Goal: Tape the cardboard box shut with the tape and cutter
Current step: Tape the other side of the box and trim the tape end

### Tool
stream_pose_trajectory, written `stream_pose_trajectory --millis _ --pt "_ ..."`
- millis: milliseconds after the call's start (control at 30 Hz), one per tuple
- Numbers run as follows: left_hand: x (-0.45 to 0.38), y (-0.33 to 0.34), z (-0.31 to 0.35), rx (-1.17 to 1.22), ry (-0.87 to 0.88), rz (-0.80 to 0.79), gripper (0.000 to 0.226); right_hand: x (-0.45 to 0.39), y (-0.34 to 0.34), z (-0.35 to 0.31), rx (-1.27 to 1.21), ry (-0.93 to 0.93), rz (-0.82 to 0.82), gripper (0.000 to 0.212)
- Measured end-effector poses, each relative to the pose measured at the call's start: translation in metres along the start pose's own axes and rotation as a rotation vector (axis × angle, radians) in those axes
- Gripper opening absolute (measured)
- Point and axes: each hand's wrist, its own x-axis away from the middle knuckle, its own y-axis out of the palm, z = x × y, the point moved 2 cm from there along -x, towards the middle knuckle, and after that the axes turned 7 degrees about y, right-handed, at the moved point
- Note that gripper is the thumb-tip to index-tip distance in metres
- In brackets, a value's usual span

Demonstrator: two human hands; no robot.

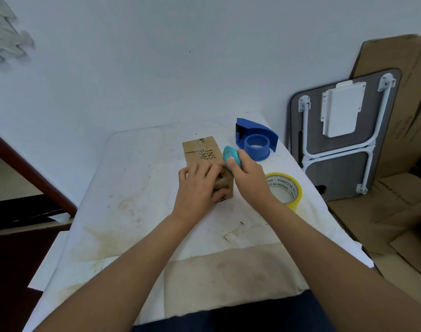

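Note:
A small brown cardboard box [201, 150] with black print lies on the white table cover [132, 188], with clear tape along its top seam. My left hand [199, 188] grips the box's near end from above. My right hand [246, 174] holds a small teal cutter [230, 156] against the box's right top edge. A yellow-edged roll of clear tape [289, 190] lies flat just right of my right wrist, partly hidden by it.
A blue tape dispenser [256, 140] stands behind the box at the table's far right. A folded grey table [343, 144] and flattened cardboard sheets [396, 207] lean and lie to the right. Dark wooden furniture [24, 178] is at the left.

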Motion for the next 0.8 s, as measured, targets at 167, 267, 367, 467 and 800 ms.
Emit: stream_pose_trajectory --millis 167,267,367,467,800 --pt "0.002 -0.004 -0.005 0.069 0.079 -0.072 0.061 0.0 -0.001 0.001 -0.003 0.0 -0.013 0.021" --pt "0.003 -0.007 -0.016 0.138 0.118 -0.158 0.068 0.0 -0.001 0.0 -0.013 0.016 -0.017 0.024" --pt "0.0 -0.013 -0.03 0.295 0.142 -0.242 0.066 0.0 0.0 -0.001 -0.02 0.019 -0.022 0.022" --pt "-0.003 -0.015 -0.03 0.378 0.099 -0.186 0.049 0.0 0.0 -0.001 -0.022 0.026 -0.015 0.022" --pt "0.0 -0.02 -0.029 0.287 0.179 -0.248 0.064 0.0 0.0 -0.002 -0.023 0.034 -0.017 0.022"
